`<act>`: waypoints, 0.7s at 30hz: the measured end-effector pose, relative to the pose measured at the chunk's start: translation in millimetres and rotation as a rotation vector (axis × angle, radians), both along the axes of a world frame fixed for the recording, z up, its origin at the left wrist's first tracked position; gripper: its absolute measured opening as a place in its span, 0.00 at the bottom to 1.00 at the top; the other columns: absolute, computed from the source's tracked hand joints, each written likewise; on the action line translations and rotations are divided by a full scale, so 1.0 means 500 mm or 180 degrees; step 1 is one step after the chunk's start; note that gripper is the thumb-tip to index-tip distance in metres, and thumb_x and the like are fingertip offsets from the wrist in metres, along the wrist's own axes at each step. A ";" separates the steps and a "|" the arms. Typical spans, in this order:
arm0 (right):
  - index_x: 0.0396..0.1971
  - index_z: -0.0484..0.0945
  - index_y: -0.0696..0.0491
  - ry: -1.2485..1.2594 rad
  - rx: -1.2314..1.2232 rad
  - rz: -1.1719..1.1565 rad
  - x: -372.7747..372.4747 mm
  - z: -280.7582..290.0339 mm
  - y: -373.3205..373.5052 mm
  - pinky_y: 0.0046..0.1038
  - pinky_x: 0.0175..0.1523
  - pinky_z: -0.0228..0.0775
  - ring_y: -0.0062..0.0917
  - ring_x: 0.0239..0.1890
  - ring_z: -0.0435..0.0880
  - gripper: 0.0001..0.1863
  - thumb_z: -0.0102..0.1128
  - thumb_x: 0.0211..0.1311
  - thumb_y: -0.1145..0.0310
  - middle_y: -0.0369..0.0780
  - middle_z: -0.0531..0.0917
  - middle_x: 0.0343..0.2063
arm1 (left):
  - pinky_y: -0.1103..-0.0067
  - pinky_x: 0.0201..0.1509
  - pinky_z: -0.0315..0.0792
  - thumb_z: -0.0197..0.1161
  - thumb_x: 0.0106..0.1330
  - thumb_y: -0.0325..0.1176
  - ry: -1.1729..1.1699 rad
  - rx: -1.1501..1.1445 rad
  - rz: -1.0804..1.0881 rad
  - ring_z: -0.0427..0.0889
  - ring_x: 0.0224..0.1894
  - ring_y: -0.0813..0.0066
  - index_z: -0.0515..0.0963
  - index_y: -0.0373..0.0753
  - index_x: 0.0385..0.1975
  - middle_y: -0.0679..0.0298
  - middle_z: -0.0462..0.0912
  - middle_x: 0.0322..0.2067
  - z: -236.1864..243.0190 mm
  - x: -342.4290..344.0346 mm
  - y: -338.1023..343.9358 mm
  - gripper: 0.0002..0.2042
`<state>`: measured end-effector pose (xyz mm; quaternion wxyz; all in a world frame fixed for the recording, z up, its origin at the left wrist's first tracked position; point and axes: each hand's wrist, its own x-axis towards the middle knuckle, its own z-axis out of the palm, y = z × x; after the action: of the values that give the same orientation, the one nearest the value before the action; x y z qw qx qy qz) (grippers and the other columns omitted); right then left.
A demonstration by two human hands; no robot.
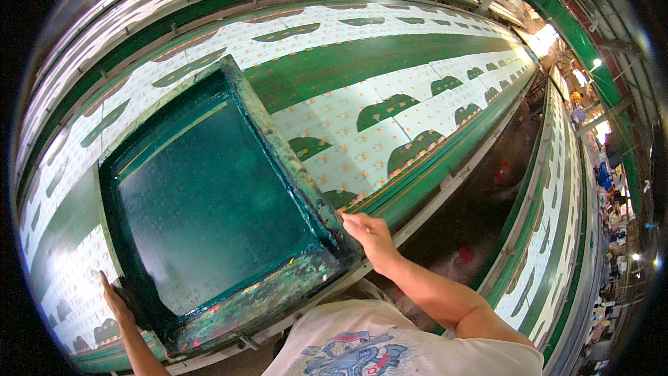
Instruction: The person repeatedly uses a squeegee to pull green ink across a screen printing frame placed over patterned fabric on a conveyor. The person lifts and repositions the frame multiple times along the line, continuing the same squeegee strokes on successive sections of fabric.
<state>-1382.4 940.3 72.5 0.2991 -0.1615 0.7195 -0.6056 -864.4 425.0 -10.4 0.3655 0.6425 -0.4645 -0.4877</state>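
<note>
Three long printing tables fill the scene: a green main table in the middle, a far table beyond it, and a right table across a dark aisle. White patterned cloth runs along the main table in two broad bands, with a bare green strip between them.

Next in size is a screen-printing frame, at the near left part of the main table, its mesh dark teal and its wooden sides crusted with paint. It sits at an angle; whether it rests flat or is raised cannot be told. Below its near side is the person's white T-shirt, printed in blue and red.

The right hand is at the frame's near right corner, fingers narrow and close together against the side. The left hand is beside the near left side, fingers pointing far; its grip cannot be told. Smaller still, dark green half-round patches and tiny orange motifs dot the cloth.
</note>
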 end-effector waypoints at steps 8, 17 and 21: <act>0.55 0.88 0.63 0.0323 -0.0056 -0.0279 -0.379 0.000 0.117 0.29 0.62 0.76 0.21 0.52 0.86 0.23 0.69 0.78 0.56 0.37 0.91 0.48 | 0.73 0.36 0.78 0.57 0.73 0.76 0.0718 0.0429 -0.0101 0.83 0.26 0.71 0.87 0.36 0.31 0.62 0.87 0.26 0.061 -0.311 0.129 0.39; 0.55 0.88 0.62 0.0163 0.0518 -0.0480 -0.853 -0.049 0.354 0.30 0.63 0.72 0.21 0.51 0.84 0.26 0.69 0.77 0.52 0.36 0.91 0.47 | 0.71 0.38 0.78 0.56 0.73 0.75 0.0770 0.0415 -0.0064 0.84 0.27 0.68 0.86 0.38 0.32 0.61 0.88 0.28 0.075 -0.873 0.455 0.38; 0.54 0.89 0.63 0.0037 0.0694 -0.0720 -1.042 -0.084 0.479 0.30 0.61 0.73 0.21 0.51 0.84 0.25 0.72 0.75 0.54 0.37 0.91 0.47 | 0.71 0.38 0.76 0.57 0.75 0.72 0.0832 0.0407 0.0326 0.83 0.30 0.69 0.87 0.38 0.31 0.62 0.86 0.27 0.074 -1.119 0.603 0.37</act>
<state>-1903.5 1179.8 30.4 0.2406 -0.0496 0.7963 -0.5527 -1423.7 726.4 26.8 0.4057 0.6183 -0.3476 -0.5765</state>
